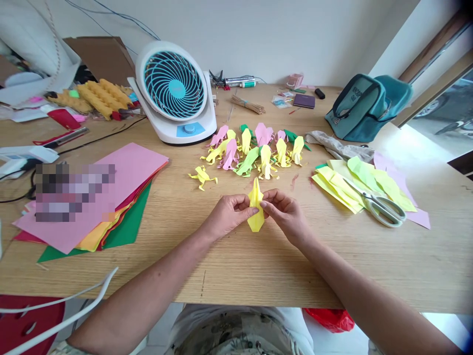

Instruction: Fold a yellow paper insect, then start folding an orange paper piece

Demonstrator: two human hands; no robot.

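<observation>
a pale wood counter [258, 266] fills the view, set against a white wall [258, 34]. the fan [173, 91], white with a teal grille, stands at the back, left of centre, facing the person.

forward of the fan and to its right, near the counter's front edge, both hands meet on a yellow paper fold [255, 217], long and pointed at both ends. the left hand [225, 216] has its grip closed on the fold's left side, thumb and fingertips pinching. the right hand [287, 214] pinches the right side the same way, so the two grips nearly touch.

between the fold and the fan lies a cluster of figures [254, 150] in pink, yellow and green. one stray figure [202, 176], yellow, lies apart, just in front of the fan.

forward and left of the fan's base a stack of sheets [125, 197] spreads out, pink on top, with green, red and yellow beneath. part of it is blurred.

far right of the fan, cut strips [354, 180] in yellow and green lie under scissors [380, 207]. behind those, level with the fan, sits a teal bag [365, 106] with a grey cloth [336, 145] before it. just right of the fan is a bundle of sticks [247, 104]. left of the fan, knobbly yellow rolls [96, 96] lie before cardboard [103, 54]. daylight falls on the counter's far right corner.
</observation>
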